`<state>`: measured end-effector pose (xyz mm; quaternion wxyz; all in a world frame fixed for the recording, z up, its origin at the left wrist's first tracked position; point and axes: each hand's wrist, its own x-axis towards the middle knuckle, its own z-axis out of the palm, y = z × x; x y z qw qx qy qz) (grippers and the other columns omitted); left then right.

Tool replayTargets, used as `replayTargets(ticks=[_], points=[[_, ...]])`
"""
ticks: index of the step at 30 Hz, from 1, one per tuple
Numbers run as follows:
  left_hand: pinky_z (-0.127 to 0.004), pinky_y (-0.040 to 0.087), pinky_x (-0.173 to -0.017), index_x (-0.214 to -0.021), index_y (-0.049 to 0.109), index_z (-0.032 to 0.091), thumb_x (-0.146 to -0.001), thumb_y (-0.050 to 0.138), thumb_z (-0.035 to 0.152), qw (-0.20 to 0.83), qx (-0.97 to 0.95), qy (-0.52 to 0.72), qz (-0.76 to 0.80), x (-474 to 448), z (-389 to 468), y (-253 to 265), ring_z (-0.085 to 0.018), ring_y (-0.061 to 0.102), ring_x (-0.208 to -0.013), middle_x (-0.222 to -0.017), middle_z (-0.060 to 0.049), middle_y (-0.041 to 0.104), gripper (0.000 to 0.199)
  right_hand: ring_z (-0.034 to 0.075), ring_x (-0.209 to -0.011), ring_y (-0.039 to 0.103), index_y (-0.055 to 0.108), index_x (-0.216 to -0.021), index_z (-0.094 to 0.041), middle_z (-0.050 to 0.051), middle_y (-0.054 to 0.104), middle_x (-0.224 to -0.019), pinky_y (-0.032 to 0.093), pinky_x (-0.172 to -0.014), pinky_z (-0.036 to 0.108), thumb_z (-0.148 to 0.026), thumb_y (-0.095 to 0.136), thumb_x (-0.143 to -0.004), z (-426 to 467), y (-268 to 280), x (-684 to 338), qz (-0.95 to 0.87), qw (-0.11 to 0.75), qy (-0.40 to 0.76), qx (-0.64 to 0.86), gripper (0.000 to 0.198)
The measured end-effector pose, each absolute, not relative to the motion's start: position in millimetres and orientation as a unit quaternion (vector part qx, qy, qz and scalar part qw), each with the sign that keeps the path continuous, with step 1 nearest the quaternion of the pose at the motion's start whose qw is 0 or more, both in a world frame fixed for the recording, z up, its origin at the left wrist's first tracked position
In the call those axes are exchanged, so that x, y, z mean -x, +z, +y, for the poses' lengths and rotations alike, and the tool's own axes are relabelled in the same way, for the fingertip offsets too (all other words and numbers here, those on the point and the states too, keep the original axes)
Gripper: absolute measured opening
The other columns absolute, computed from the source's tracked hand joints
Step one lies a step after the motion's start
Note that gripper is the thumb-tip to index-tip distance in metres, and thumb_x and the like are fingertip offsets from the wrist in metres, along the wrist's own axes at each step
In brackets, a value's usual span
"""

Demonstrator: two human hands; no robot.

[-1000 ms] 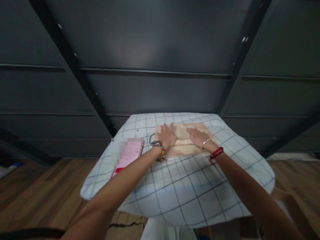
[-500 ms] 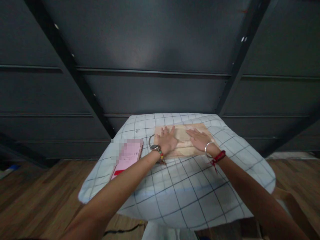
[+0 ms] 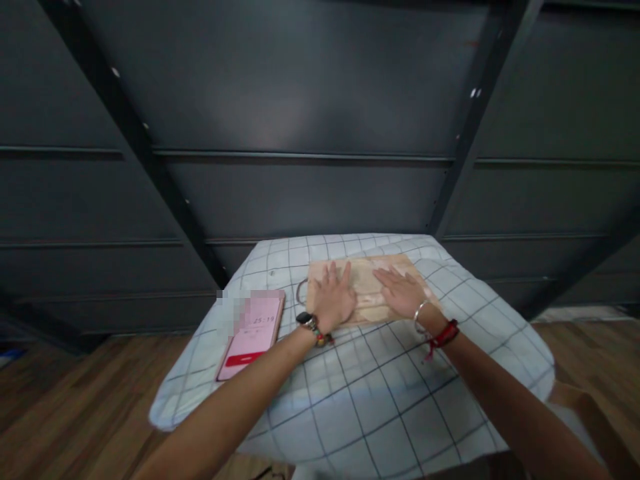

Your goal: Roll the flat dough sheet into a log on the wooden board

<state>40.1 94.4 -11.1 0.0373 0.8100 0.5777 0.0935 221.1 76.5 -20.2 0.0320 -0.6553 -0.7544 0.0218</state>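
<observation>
Head view: left hand [image 3: 334, 303] and right hand [image 3: 401, 295] lie flat, fingers outstretched, on a board [image 3: 364, 272]; checked cloth [image 3: 370, 380] spreads under it, dark wall [image 3: 305, 197] behind it, wooden floor [image 3: 100, 393] off both sides.

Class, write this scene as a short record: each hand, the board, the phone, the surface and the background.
Left hand: palm down on the pale board, towards its left end
Right hand: palm down, towards the board's right end
Phone: lying left of the board, apart
Surface: white checked cloth
Background: dark panelled wall
</observation>
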Motion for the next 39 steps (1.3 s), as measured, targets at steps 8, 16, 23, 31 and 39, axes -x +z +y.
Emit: replayTargets(ticks=[8, 16, 23, 31, 39], points=[[-0.058, 0.017, -0.109, -0.15, 0.011, 0.024, -0.088, 0.034, 0.034, 0.041, -0.809, 0.087, 0.58, -40, 95, -12, -0.032, 0.012, -0.141, -0.155, -0.012, 0.014, 0.067, 0.018, -0.14, 0.019, 0.033, -0.145, -0.02, -0.001, 0.031, -0.15, 0.024, -0.111, 0.042, -0.025, 0.025, -0.091, 72, -22, -220, -0.753, 0.055, 0.007, 0.656, 0.055], [-0.056, 0.017, -0.11, -0.15, 0.013, 0.023, -0.089, 0.033, 0.035, 0.023, -0.814, 0.094, 0.573, -40, 88, -10, -0.031, 0.011, -0.142, -0.155, -0.011, 0.014, 0.065, 0.02, -0.14, 0.019, 0.03, -0.146, -0.02, -0.001, 0.031, -0.151, 0.025, -0.11, 0.046, -0.025, 0.026, -0.09, 69, -21, -219, -0.748, 0.05, 0.009, 0.661, 0.057], [-0.057, 0.017, -0.109, -0.15, 0.016, 0.023, -0.089, 0.034, 0.036, 0.057, -0.81, 0.087, 0.577, -39, 91, -11, -0.032, 0.011, -0.141, -0.155, -0.012, 0.014, 0.065, 0.02, -0.141, 0.018, 0.027, -0.147, -0.023, -0.003, 0.026, -0.152, 0.024, -0.11, 0.049, -0.026, 0.025, -0.092, 73, -20, -222, -0.749, 0.034, 0.035, 0.661, 0.056], [-0.054, 0.019, -0.11, -0.15, 0.015, 0.024, -0.089, 0.033, 0.035, 0.031, -0.812, 0.092, 0.576, -38, 85, -12, -0.03, 0.013, -0.141, -0.155, -0.01, 0.017, 0.065, 0.022, -0.14, 0.019, 0.027, -0.147, -0.022, 0.0, 0.027, -0.152, 0.023, -0.11, 0.05, -0.024, 0.026, -0.09, 66, -21, -220, -0.748, 0.055, 0.021, 0.661, 0.058], [-0.053, 0.018, -0.11, -0.149, 0.018, 0.022, -0.089, 0.033, 0.033, -0.008, -0.813, 0.109, 0.572, -39, 74, -14, -0.03, 0.015, -0.141, -0.154, -0.01, 0.022, 0.063, 0.021, -0.139, 0.022, 0.033, -0.146, -0.021, 0.001, 0.034, -0.149, 0.024, -0.109, 0.046, -0.025, 0.026, -0.09, 55, -26, -217, -0.741, 0.079, -0.035, 0.666, 0.056]])
